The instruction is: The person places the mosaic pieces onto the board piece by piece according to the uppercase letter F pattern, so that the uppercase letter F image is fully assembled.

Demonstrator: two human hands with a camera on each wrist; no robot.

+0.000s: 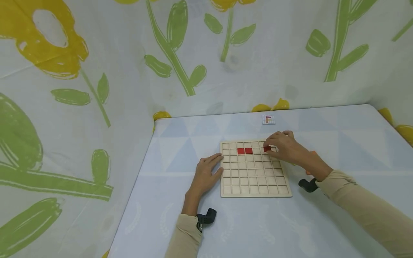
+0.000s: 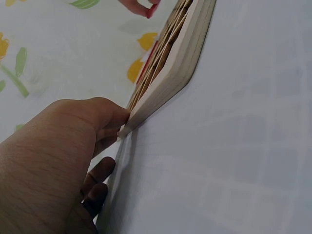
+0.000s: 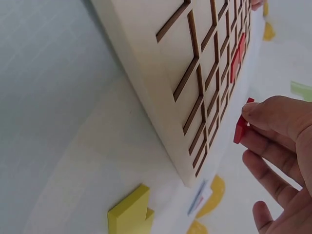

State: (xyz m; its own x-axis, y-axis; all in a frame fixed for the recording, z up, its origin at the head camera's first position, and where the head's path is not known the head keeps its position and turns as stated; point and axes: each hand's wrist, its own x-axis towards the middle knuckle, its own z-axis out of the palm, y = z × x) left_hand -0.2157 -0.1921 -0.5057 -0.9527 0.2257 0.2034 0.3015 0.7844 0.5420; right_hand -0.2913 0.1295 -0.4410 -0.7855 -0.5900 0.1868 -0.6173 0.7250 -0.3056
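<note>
A pale wooden grid board [image 1: 256,180] lies flat on the table. Two red squares [image 1: 244,151] sit side by side in its upper rows. At the board's left edge, my left hand [image 1: 205,174] rests with relaxed fingers; in the left wrist view the thumb [image 2: 109,113] touches the side of the board. Over the upper right part of the grid, my right hand [image 1: 285,147] pinches a small red piece [image 3: 240,127] between thumb and fingers. In the right wrist view that piece is tilted and held off the board.
A yellow angular block [image 3: 130,214] lies beside the board's right side. An orange piece [image 1: 308,173] is partly hidden behind my right wrist. A small printed card [image 1: 268,119] lies near the table's far edge. Flower-patterned cloth [image 1: 232,82] stands behind the table.
</note>
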